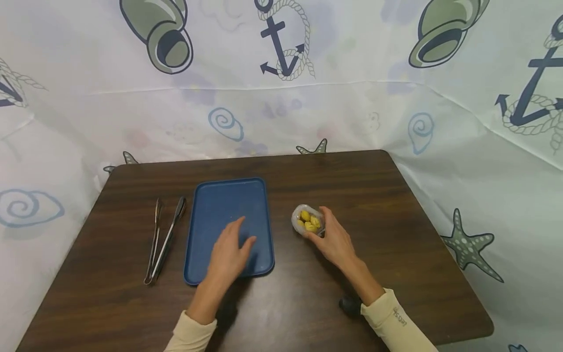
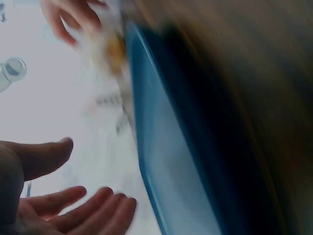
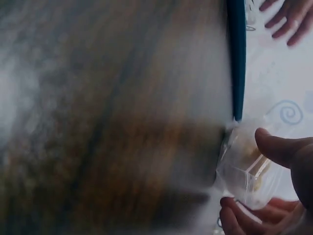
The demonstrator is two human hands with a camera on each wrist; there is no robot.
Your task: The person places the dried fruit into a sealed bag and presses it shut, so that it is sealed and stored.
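My right hand (image 1: 336, 242) holds a small clear plastic container (image 1: 296, 213) between thumb and fingers, just right of the tray. Several yellow pieces (image 1: 312, 226) lie inside it; their exact kind is hard to tell. From the right wrist, the thumb presses one side of the container (image 3: 239, 178) and the fingers lie along the other. A blue rectangular tray (image 1: 228, 203) rests on the table. Over its lower part hovers my left hand (image 1: 226, 254), thumb spread from the fingers and nothing in it. The left wrist view shows those fingers (image 2: 100, 210) apart from the tray.
Metal tongs (image 1: 164, 244) lie on the dark wooden table (image 1: 374, 195), left of the tray. A dark rounded object (image 1: 349, 306) sits by the right wrist. White cloth (image 1: 352, 107) printed with anchors, shells and starfish hangs behind and beside the table.
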